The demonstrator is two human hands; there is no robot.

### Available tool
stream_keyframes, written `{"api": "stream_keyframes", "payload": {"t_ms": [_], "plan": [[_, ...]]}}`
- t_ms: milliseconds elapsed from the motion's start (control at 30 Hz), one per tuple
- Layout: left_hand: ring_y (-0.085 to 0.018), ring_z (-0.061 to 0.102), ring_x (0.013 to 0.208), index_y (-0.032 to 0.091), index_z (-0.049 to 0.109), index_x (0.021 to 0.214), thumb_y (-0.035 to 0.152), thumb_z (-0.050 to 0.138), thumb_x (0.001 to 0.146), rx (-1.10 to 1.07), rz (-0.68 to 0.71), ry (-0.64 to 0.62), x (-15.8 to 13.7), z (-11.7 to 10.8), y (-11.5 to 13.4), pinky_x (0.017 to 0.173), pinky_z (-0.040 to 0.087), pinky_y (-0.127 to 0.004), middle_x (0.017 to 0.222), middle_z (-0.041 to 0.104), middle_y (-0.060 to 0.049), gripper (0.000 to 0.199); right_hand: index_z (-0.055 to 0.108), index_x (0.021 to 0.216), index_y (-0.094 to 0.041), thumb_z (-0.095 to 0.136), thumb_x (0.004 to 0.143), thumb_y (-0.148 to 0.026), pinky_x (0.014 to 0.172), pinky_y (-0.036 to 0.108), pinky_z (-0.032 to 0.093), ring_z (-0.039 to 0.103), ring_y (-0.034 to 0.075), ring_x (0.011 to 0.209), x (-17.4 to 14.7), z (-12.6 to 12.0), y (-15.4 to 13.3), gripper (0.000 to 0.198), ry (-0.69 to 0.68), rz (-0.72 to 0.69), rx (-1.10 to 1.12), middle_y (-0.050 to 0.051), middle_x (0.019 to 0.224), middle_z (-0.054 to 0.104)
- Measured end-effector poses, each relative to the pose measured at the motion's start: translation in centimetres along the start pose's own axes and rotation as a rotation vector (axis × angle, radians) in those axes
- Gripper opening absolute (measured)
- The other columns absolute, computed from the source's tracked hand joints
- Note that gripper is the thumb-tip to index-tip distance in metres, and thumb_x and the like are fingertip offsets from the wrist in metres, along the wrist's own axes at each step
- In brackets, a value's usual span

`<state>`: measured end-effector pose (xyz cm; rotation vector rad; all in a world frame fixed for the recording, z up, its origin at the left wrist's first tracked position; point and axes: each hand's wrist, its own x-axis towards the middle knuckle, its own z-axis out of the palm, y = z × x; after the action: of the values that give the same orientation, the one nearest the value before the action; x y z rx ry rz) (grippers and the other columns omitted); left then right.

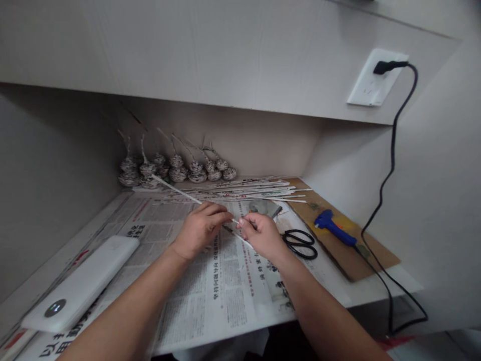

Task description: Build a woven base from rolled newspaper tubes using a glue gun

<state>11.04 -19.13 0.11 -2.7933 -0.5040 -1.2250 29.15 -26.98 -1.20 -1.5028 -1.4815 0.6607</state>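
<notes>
A pale desk (396,283) set back under a wood-grain panel (210,50) carries spread newspaper (180,311) over most of its top. Brown cardboard (363,263) lies along the right. At the far left stands a row of woven paper gourds (178,174) with thin upright stems; to their right, beyond the hands, a loose bundle of rolled paper sticks (240,190) lies crosswise. A white power bank (90,281) rests at near left, clear of both arms. A black cord (393,135) drops from the wall socket (379,80) at right and reaches the blue glue gun (334,228) on the cardboard.

The left hand (203,223), fingers bent together, grips a thin white paper stick (176,189) at mid-desk; its far end slants left, in front of the gourds. The right hand (261,234) pinches its near end between thumb and fingers. Black-handled scissors (299,244) lie just right of that hand, blades hidden. A small grey item (263,206), unclear, sits just beyond it.
</notes>
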Motion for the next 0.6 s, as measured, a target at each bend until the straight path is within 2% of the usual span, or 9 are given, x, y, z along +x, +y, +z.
{"api": "stream_keyframes", "payload": {"t_ms": [200, 333, 467, 600], "plan": [[-0.018, 0.057, 0.091, 0.022, 0.068, 0.097, 0.017, 0.051, 0.087, -0.012, -0.005, -0.071, 0.06, -0.16, 0.10, 0.079, 0.046, -0.031, 0.096, 0.066, -0.006, 0.020, 0.062, 0.074, -0.019, 0.046, 0.088, -0.043, 0.044, 0.021, 0.033, 0.043, 0.009, 0.043, 0.24, 0.25, 0.27, 0.032, -0.032, 0.040, 0.027, -0.004, 0.051, 0.052], [-0.017, 0.057, 0.089, 0.021, 0.067, 0.097, 0.015, 0.051, 0.087, -0.017, -0.031, -0.090, -0.05, -0.04, -0.17, 0.077, 0.046, -0.031, 0.093, 0.065, -0.005, 0.020, 0.063, 0.077, -0.019, 0.044, 0.089, -0.044, 0.049, 0.022, 0.037, 0.048, 0.010, 0.048, 0.22, 0.17, -0.02, 0.034, -0.032, 0.005, -0.004, -0.003, 0.054, 0.056], [-0.017, 0.058, 0.087, 0.021, 0.068, 0.094, 0.018, 0.050, 0.088, -0.045, -0.105, -0.050, -0.06, -0.05, -0.46, 0.077, 0.046, -0.030, 0.091, 0.065, -0.005, 0.018, 0.064, 0.082, -0.020, 0.055, 0.084, -0.042, 0.060, 0.022, 0.041, 0.057, 0.013, 0.065, -0.04, -0.01, -0.38, 0.024, 0.058, -0.093, -0.051, 0.000, 0.072, 0.064], [-0.016, 0.060, 0.084, 0.022, 0.068, 0.095, 0.022, 0.053, 0.087, -0.092, -0.122, 0.010, 0.07, -0.10, -0.41, 0.075, 0.047, -0.028, 0.089, 0.067, -0.004, 0.017, 0.062, 0.079, -0.020, 0.052, 0.085, -0.042, 0.057, 0.022, 0.039, 0.054, 0.012, 0.059, -0.21, -0.13, -0.46, 0.025, 0.059, -0.089, -0.085, -0.001, 0.066, 0.062]]}}
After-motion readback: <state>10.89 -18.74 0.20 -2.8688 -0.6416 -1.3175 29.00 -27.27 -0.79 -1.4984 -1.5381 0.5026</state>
